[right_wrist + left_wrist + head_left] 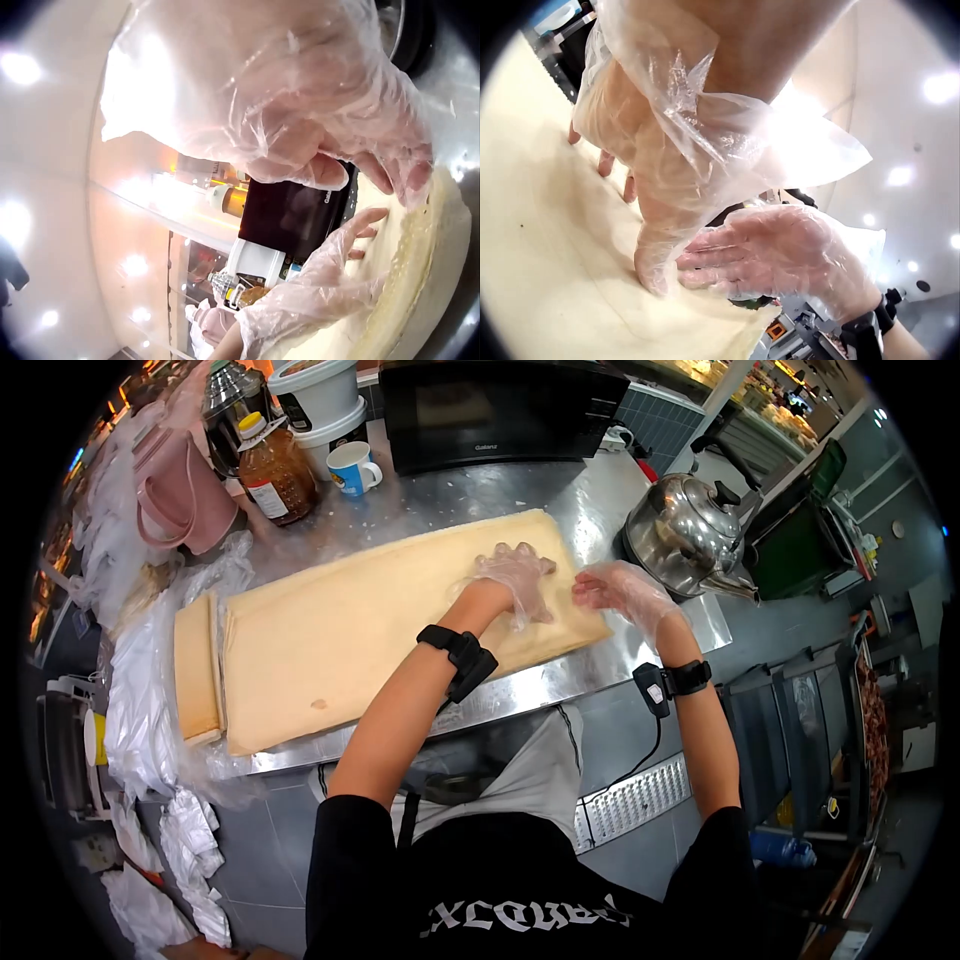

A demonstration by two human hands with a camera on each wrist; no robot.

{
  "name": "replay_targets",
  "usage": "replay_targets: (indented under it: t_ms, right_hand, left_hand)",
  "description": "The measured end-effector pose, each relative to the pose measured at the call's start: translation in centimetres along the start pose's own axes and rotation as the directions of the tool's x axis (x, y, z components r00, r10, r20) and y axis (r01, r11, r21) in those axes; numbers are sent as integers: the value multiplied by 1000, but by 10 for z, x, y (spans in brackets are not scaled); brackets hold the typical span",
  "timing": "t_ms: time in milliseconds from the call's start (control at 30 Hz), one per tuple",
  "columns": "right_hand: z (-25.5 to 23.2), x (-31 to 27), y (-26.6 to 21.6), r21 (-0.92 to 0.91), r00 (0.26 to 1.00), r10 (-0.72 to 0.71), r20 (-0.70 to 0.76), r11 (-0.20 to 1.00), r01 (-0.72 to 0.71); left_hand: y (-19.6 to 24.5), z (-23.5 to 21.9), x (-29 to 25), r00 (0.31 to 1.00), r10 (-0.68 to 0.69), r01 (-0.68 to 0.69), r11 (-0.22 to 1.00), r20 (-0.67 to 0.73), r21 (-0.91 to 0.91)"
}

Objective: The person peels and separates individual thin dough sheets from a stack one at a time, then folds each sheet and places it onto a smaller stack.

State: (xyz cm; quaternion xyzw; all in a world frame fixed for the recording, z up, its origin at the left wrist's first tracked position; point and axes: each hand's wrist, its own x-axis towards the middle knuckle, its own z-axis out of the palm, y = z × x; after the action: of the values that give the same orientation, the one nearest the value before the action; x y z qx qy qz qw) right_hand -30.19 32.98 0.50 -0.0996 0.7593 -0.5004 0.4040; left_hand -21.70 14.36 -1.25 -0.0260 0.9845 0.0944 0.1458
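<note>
A large pale-yellow sheet of sponge cake (380, 620) lies flat across the steel table, its cut edge showing as a thick, uneven side in the right wrist view. Both hands wear clear plastic gloves. My left hand (515, 582) is on the sheet near its right end, fingers spread, fingertips and thumb right at the surface in the left wrist view. Beside the sheet's right end is my right hand (632, 592), with fingers extended towards the cake edge (405, 277). Neither hand holds anything.
A narrower pale piece (198, 670) stands along the sheet's left end, beside crumpled plastic wrap (150, 700). Behind are a pink bag (185, 490), a brown bottle (277, 475), a blue mug (352, 468) and a black microwave (485, 420). A steel kettle (685, 530) is at right.
</note>
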Motion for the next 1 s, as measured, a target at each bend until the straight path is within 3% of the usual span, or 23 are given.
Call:
replay_targets:
  t_ms: [100,200,300,400,600,700,800,900,1000]
  right_hand:
    - [-2,29,5,14,999,1,-46,1000,-1]
    - [-2,41,0,5,999,17,-41,1000,-16]
    - [-1,49,-5,-89,998,-8,-57,996,3]
    - [-4,55,-9,-55,997,22,-74,998,-26]
    - [-3,65,0,-63,996,13,-88,998,-18]
    - [-4,65,-1,-67,998,6,-68,998,-10]
    - [-1,65,-4,-115,998,-9,-69,993,1]
    - [1,64,-5,-98,995,-1,-98,995,-9]
    - [-3,71,-1,-19,995,33,-89,999,-34]
  left_hand:
    - [-27,13,21,999,30,-39,929,-28,-368]
    - [-35,9,19,997,-59,72,712,43,-698]
    - [-34,16,19,997,-70,34,732,-25,-681]
    - [-33,20,25,992,-120,62,752,-45,-656]
    - [-29,41,22,956,-259,72,656,-134,-752]
    - [-35,46,25,972,-187,34,705,-140,-708]
    - [-31,48,31,923,-231,107,923,-309,-370]
    - [-37,36,30,908,-308,229,933,-283,-280]
    - [-53,33,39,921,-271,190,940,-280,-283]
